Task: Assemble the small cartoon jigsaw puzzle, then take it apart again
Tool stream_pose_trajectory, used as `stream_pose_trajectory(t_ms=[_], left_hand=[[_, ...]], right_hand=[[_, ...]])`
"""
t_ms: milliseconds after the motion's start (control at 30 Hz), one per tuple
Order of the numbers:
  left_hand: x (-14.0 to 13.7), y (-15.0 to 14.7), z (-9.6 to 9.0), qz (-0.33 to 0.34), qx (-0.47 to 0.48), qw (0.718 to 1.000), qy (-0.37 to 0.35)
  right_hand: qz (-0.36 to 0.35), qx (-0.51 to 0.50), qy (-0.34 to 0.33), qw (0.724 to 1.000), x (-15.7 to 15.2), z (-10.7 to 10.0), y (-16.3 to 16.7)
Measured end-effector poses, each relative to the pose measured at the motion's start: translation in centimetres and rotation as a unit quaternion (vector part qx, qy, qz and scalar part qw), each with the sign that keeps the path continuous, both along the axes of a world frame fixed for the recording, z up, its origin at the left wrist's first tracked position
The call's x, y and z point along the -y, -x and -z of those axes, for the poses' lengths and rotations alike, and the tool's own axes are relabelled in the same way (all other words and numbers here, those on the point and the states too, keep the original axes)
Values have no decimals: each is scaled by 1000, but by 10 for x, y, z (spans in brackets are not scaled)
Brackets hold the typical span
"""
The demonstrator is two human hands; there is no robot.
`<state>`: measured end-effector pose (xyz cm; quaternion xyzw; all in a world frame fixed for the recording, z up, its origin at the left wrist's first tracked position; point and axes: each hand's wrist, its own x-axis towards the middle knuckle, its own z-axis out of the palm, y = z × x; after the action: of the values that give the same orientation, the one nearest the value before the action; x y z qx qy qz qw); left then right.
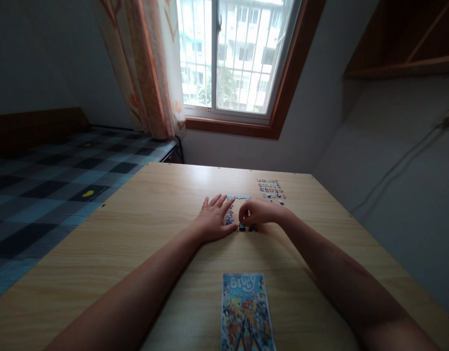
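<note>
A small, partly joined jigsaw puzzle lies in the middle of the wooden table. My left hand rests flat on the table, fingers spread, touching the puzzle's left edge. My right hand is curled over the puzzle's lower right part, fingertips pinched on a small puzzle piece pressed against the assembled part. Loose puzzle pieces lie in rows just beyond and to the right of my right hand.
A colourful picture card marked "Bluey" lies near the table's front edge. A bed with a checked cover stands to the left. A window with a curtain is behind the table; a wall runs along the right.
</note>
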<state>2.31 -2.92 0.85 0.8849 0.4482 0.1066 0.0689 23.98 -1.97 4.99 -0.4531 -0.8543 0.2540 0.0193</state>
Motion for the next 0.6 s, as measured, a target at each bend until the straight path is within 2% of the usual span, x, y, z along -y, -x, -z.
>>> stream_pose_trajectory(t_ms=[367, 500, 600], left_hand=[[-10, 5, 9, -9, 28, 1000, 4], [-22, 10, 16, -45, 79, 996, 3], [-26, 10, 17, -59, 84, 995, -4]], right_hand=[[-9, -31, -20, 999, -7, 5, -11], [23, -53, -52, 997, -9, 1, -18], [66, -71, -110, 989, -14, -5, -31]])
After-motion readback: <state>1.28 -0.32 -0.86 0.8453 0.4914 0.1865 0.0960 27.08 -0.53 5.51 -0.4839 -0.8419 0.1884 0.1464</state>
